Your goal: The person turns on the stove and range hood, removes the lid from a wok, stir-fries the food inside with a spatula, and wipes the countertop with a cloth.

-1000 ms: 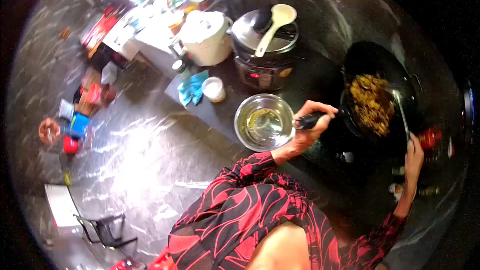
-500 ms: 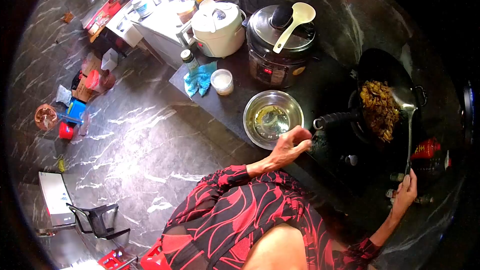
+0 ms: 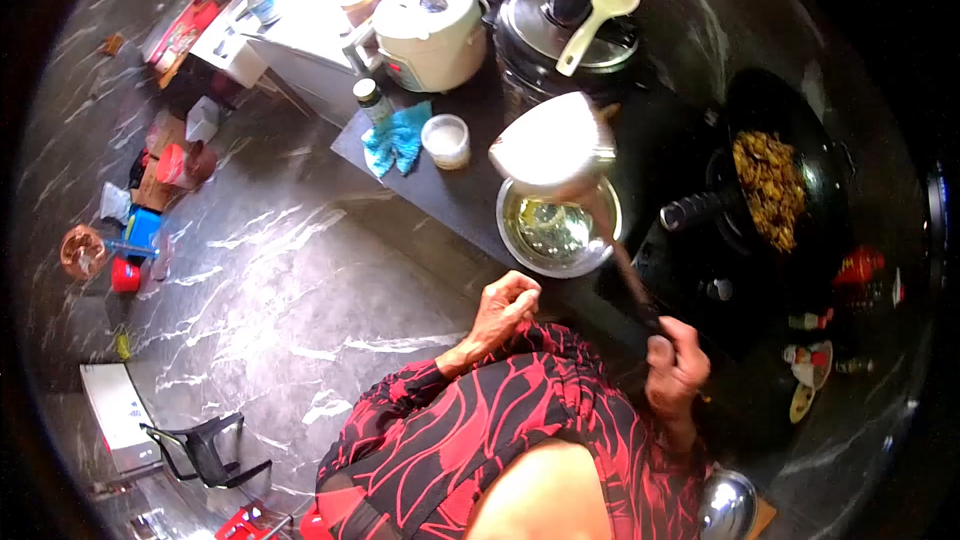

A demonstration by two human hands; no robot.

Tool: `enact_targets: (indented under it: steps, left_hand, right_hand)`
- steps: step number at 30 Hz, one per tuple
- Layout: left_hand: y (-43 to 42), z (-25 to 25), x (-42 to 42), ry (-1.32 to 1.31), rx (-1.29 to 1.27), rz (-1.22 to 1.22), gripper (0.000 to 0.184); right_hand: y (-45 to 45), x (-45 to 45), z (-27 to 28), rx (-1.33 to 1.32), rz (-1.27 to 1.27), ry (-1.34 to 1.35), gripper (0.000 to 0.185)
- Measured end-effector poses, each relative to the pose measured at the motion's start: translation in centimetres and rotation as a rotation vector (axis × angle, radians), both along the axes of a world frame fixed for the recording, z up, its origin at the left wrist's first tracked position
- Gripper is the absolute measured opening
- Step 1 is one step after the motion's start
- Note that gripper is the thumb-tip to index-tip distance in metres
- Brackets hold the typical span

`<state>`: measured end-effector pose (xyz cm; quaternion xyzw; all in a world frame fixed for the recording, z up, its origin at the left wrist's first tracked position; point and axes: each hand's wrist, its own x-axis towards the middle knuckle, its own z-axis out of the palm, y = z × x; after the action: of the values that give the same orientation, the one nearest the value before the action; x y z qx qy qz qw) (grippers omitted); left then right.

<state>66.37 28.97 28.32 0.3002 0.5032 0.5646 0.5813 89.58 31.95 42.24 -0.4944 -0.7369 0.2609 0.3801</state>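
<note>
My right hand [image 3: 677,365] grips the dark handle of a metal spatula [image 3: 556,145], whose bright, wide head is tilted over the back rim of a steel bowl [image 3: 560,262]. Yellowish liquid shows inside the bowl. My left hand [image 3: 503,312] is curled in front of the bowl, touching neither it nor the spatula; whether anything is between its fingers is hard to see. At the right a black wok [image 3: 828,180] holds browned, chopped food [image 3: 770,190], its handle [image 3: 690,210] pointing toward the bowl.
Behind the bowl stand a black cooker [image 3: 520,20] with a cream ladle [image 3: 600,20] on its lid and a white rice cooker [image 3: 432,35]. A blue cloth [image 3: 397,137], a small tub [image 3: 446,142] and a capped jar [image 3: 370,98] sit left. Bottles lie right of the stove.
My left hand has left the wok handle and drawn back left. My right hand has brought the spatula from the wok to above the bowl.
</note>
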Motion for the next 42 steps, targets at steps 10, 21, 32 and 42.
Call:
enact_targets:
  steps: [10, 21, 32, 42]
  left_hand:
    - [-3.9, -3.3, -0.8, -0.005, -0.094, 0.272, 0.006]
    - [-6.4, -3.3, 3.1, 0.019, -0.172, 0.355, 0.007]
    - [-11.1, -4.1, 6.9, 0.087, -0.316, 0.464, 0.010]
    - [-11.0, -3.7, 6.6, 0.093, -0.325, 0.419, 0.010]
  right_hand:
    - [2.1, 1.3, -10.7, -0.454, 0.053, 0.183, 0.017]
    - [6.5, 2.0, -17.9, -0.483, 0.234, 0.132, 0.019]
    - [5.8, 3.3, -14.1, -0.014, 0.312, -0.299, 0.047]
    - [4.6, 4.4, -15.9, 0.164, 0.253, -0.248, 0.077]
